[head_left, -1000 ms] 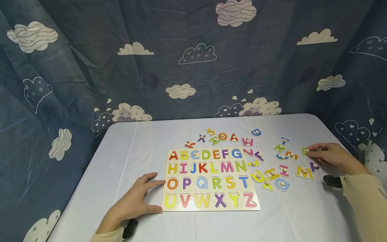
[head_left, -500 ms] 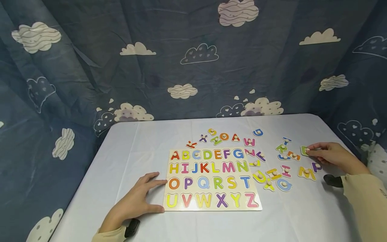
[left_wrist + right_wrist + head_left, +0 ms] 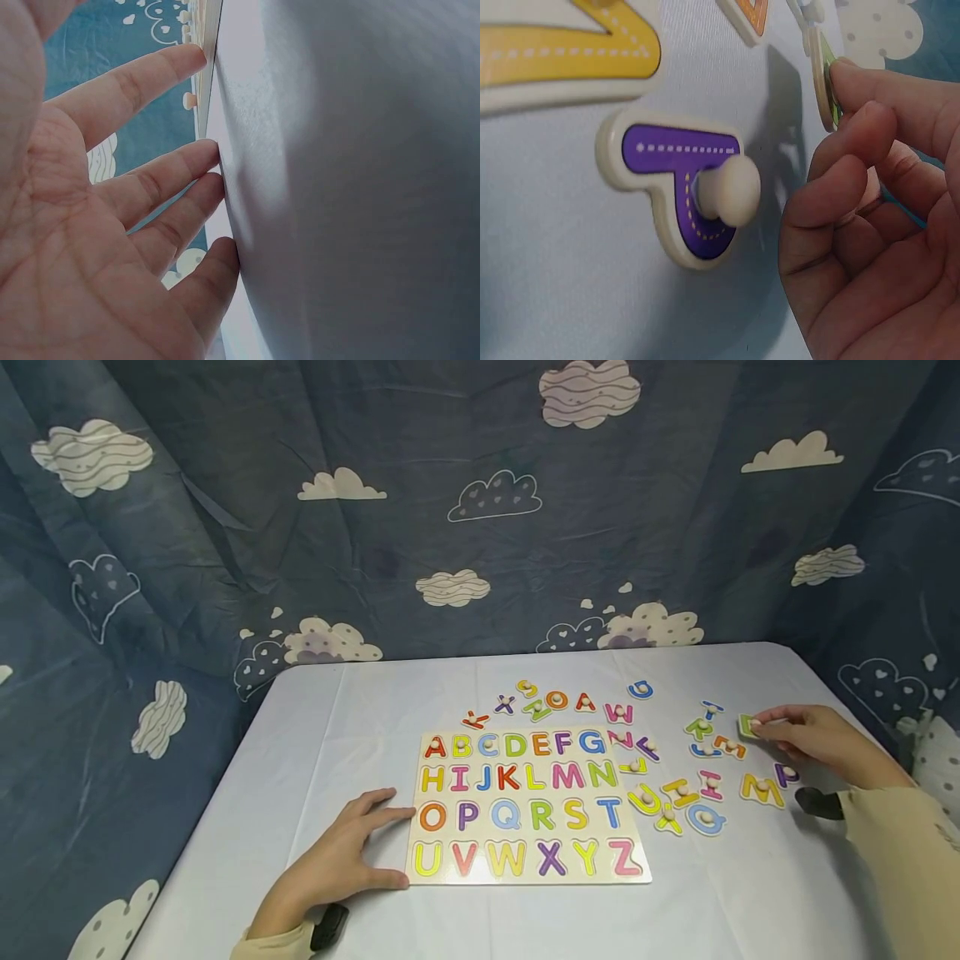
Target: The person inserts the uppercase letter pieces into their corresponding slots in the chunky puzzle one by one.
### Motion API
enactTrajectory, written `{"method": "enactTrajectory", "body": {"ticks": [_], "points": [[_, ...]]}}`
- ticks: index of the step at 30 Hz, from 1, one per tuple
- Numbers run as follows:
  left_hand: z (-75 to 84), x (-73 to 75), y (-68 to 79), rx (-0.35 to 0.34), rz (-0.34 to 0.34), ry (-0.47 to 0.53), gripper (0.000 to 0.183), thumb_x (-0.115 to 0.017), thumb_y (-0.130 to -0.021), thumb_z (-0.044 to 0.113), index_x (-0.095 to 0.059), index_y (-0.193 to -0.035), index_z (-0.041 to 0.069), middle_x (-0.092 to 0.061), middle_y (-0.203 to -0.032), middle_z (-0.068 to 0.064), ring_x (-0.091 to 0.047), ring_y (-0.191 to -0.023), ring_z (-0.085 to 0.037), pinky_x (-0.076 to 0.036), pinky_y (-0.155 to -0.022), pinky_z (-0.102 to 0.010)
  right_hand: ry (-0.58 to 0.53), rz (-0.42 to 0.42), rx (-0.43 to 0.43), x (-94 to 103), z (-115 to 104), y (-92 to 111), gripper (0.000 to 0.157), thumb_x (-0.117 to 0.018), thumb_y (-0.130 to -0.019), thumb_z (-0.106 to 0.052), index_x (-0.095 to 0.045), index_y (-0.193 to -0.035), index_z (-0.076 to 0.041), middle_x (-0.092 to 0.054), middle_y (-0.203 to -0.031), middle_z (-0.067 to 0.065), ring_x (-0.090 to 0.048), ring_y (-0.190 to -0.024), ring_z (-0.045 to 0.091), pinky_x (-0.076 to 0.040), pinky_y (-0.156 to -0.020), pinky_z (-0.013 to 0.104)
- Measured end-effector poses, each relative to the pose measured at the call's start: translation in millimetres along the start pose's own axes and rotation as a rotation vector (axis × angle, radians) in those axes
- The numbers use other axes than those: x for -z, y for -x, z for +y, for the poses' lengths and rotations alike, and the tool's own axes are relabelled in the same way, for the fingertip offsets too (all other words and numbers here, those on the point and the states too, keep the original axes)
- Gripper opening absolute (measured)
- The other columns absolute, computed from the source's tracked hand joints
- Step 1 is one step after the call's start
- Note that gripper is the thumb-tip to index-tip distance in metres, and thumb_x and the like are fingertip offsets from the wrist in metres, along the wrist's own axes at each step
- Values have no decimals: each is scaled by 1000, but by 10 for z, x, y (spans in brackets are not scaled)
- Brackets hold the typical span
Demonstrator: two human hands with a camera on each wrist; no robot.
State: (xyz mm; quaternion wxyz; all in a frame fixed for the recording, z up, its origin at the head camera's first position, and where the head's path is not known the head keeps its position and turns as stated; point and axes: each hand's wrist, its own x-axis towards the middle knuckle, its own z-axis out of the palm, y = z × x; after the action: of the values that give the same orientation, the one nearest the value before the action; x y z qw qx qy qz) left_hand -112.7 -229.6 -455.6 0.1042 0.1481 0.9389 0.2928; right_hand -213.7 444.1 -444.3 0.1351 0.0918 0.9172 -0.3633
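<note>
My right hand [image 3: 821, 743] pinches a green letter piece [image 3: 746, 727] between thumb and fingers at the table's right side. In the right wrist view that green letter piece [image 3: 823, 82] shows nearly edge-on, and its letter cannot be read. Below it lies a purple P piece [image 3: 679, 161] with a round knob. Beside the wooden alphabet board [image 3: 517, 831], my left hand [image 3: 333, 852] is spread, with thumb and a fingertip at the board's left edge. In the left wrist view, its fingers [image 3: 165, 180] are stretched out. Knobbed pieces sit in the board's A, B and C slots.
Several knobbed letter pieces lie loose behind and right of the board, among them a yellow M [image 3: 762, 790], a blue Q [image 3: 705, 819] and a red K [image 3: 475, 719]. A white cloth [image 3: 315, 727] covers the table. A dark cloud-print curtain [image 3: 360, 543] hangs behind.
The green letter piece has come up tilted off the cloth and shifted slightly left with my right hand. My left hand stays at the board's edge.
</note>
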Motion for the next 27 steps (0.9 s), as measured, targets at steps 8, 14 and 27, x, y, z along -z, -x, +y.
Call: {"method": "enactTrajectory", "body": {"ticks": [8, 14, 27], "points": [[-7, 2, 1, -10, 2, 1, 85, -102, -66, 44, -69, -144, 28, -45, -167, -10, -40, -155, -41, -41, -120, -66, 18, -4, 11, -17, -97, -3, 67, -59, -108, -44, -51, -145, 11, -63, -112, 15, -55, -92, 18, -55, -71, 28], [-9, 5, 0, -15, 3, 2, 86, -101, -66, 44, -69, -144, 28, -45, -167, -11, -41, -154, -41, -41, -120, -66, 27, 6, 23, -71, -230, -29, 68, -59, -109, -45, -51, -145, 11, -63, -121, 21, -58, -95, 20, -56, -72, 26], [-14, -2, 1, -14, 4, 12, 85, -102, -66, 44, -70, -143, 27, -45, -167, -12, -40, -155, -42, -39, -121, -67, 5, -25, 56, -243, -528, -79, 67, -62, -108, -46, -51, -146, 9, -65, -113, 14, -58, -92, 20, -54, -73, 29]]}}
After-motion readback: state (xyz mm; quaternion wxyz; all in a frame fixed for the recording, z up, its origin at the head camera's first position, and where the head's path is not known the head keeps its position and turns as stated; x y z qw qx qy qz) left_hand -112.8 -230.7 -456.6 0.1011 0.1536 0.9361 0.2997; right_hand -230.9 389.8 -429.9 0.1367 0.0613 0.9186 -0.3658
